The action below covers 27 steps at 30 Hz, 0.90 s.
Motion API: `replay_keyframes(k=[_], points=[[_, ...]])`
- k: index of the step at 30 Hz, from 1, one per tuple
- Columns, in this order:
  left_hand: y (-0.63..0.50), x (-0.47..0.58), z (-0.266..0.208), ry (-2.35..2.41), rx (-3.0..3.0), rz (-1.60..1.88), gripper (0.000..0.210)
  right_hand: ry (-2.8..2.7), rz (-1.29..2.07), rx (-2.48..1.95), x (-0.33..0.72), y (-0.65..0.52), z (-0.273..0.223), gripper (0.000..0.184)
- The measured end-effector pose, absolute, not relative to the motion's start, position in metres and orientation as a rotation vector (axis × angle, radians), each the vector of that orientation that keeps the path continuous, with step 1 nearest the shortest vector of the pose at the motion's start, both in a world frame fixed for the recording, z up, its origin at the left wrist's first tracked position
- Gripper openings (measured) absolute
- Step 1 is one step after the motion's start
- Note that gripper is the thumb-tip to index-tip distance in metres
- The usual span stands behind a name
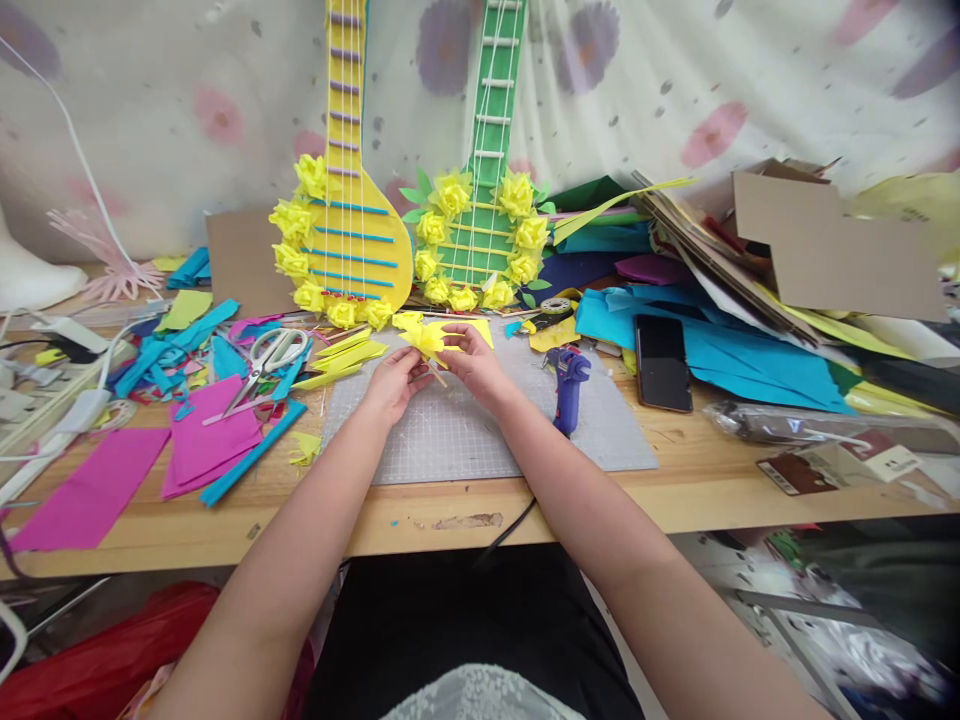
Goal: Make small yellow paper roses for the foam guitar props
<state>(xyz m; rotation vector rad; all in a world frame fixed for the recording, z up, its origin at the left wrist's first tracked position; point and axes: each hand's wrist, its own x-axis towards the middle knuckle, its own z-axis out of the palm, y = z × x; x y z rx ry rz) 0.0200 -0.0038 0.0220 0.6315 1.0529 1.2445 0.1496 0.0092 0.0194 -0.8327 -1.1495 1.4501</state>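
Observation:
Over the grey cutting mat, my two hands meet at a yellow paper flower. My left hand is closed, pinching the flower's base, where a thin wooden stick pokes out below. Fingers of my right hand are closed on the petals from the other side. A blue hot glue gun lies on the mat to the right. Left of my hands are strips of yellow paper. Behind them stand a yellow paper guitar and a green paper guitar, both edged with yellow paper flowers.
Scissors rest among pink sheets and blue scraps on the left. A phone lies at right by blue paper and stacked cardboard. A black cord hangs over the wooden table edge.

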Motion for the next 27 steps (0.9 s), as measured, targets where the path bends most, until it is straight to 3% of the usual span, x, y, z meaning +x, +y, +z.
replay_keyframes(k=[13, 27], points=[[-0.006, 0.025, 0.027, 0.939, 0.518, 1.207, 0.006, -1.039, 1.560, -0.692, 0.152, 0.006, 0.024, 0.036], [-0.004, 0.019, 0.026, 0.835, 0.396, 1.154, 0.005, -1.367, 1.118, -0.865, 0.142, 0.005, 0.018, 0.034]])
